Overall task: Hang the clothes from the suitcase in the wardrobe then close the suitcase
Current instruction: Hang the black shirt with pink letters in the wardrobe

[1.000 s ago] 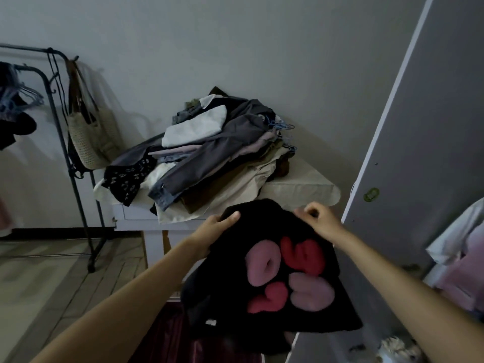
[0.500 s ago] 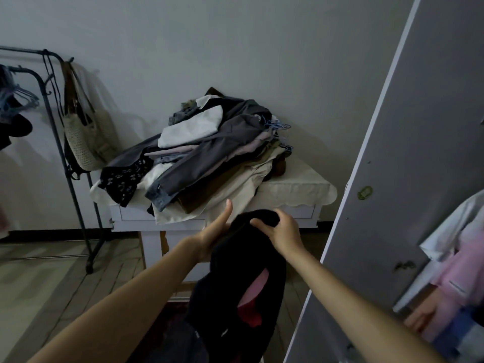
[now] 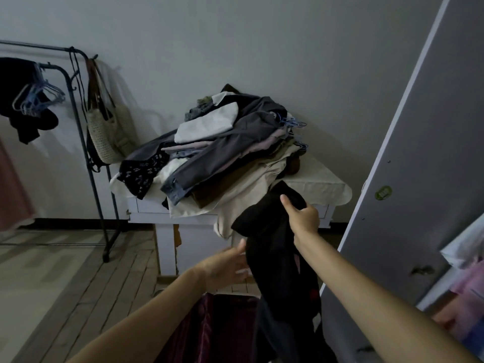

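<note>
A black garment [image 3: 277, 260] with a red and pink print hangs folded in front of me. My right hand [image 3: 301, 218] grips it at its top, thumb over the cloth. My left hand [image 3: 225, 265] is lower and to the left, fingers stretched out, its fingertips at the garment's edge. At the bottom of the view a dark red lining [image 3: 199, 334] shows, probably the suitcase. The wardrobe door [image 3: 408, 179] stands open on the right, with pale and pink clothes [image 3: 468, 284] hanging behind it.
A white table [image 3: 317, 187] against the wall carries a big pile of clothes [image 3: 222, 155] with blue hangers. A black clothes rack [image 3: 86, 142] on the left holds a woven bag [image 3: 104, 132], hangers and dark clothing. The floor is wood.
The garment went from spread between both hands to folded and hanging from my right hand alone. My left hand has let go and dropped lower, fingers spread.
</note>
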